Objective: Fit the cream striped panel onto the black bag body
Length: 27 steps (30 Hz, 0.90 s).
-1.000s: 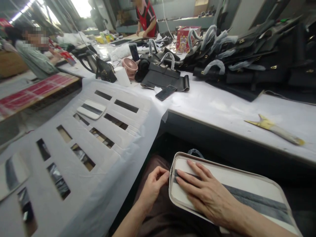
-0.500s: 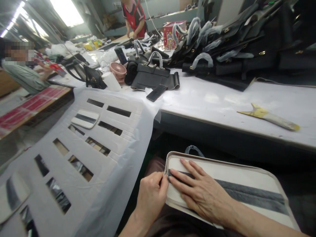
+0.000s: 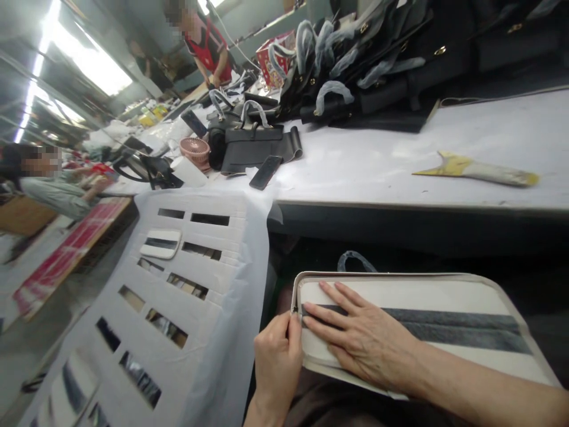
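Fingertips of my left hand (image 3: 275, 362) pinch shut on the rounded end of the cream fabric pouch with a dark grey stripe (image 3: 444, 296), at what looks like its zip pull. My right hand (image 3: 362, 344) lies open and flat on it. The pouch rests on my lap, at six o'clock from the white worktable (image 3: 377, 172). If my palm eases, I judge a tug could drag the pouch toward nine o'clock, against the white cut-out sheet (image 3: 240, 261).
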Available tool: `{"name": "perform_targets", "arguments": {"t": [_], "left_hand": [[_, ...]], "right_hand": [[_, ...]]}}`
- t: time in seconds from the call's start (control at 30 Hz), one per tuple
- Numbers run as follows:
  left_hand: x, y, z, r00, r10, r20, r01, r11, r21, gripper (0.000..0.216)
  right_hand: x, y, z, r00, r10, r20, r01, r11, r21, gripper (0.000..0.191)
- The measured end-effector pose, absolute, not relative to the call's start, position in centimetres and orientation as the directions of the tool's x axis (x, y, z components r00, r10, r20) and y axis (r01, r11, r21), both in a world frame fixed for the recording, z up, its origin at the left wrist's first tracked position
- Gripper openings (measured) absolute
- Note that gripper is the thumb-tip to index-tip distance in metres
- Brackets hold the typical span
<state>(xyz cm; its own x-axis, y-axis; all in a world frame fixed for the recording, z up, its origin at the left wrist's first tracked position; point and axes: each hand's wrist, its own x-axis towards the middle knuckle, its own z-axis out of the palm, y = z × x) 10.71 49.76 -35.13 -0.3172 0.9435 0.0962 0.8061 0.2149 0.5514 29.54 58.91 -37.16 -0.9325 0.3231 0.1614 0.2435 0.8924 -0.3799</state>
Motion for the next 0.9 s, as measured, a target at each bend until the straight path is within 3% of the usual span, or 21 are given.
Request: {"name": "perform_targets", "arguments": {"t": [0.23, 0.37, 0.5, 0.6, 0.73, 0.9], "left_hand": [[11.3, 49.7, -35.2, -0.274, 0.959, 0.065, 0.866, 0.217, 0.452, 0.032], [10.7, 50.0, -33.7, -0.260, 0.962, -0.079, 0.793, 0.259, 0.552, 0.033], [9.2, 50.4, -32.9, -0.203, 0.952, -0.228, 0.596, 0.305, 0.743, 0.042], [8.2, 50.8, -33.5, -0.253, 0.896, -0.365, 0.339, 0.435, 0.834, 0.047], [7.4, 51.4, -34.3, -0.234, 0.789, -0.568, -0.004, 0.584, 0.812, 0.044], [6.6, 52.1, -34.4, -0.167, 0.699, -0.696, -0.156, 0.678, 0.718, 0.041]], "right_hand": [[29.6, 58.9, -37.2, -0.927, 0.329, 0.182, 0.234, 0.884, -0.404, 0.059], [29.8, 58.9, -37.2, -0.915, 0.337, 0.223, 0.225, 0.884, -0.411, 0.059], [29.8, 58.9, -37.1, -0.914, 0.336, 0.230, 0.222, 0.885, -0.409, 0.059], [29.8, 58.9, -37.0, -0.920, 0.332, 0.206, 0.228, 0.884, -0.407, 0.059], [29.8, 58.8, -37.1, -0.927, 0.333, 0.172, 0.240, 0.880, -0.410, 0.060], [29.7, 58.8, -37.4, -0.929, 0.326, 0.175, 0.232, 0.882, -0.411, 0.060]]}}
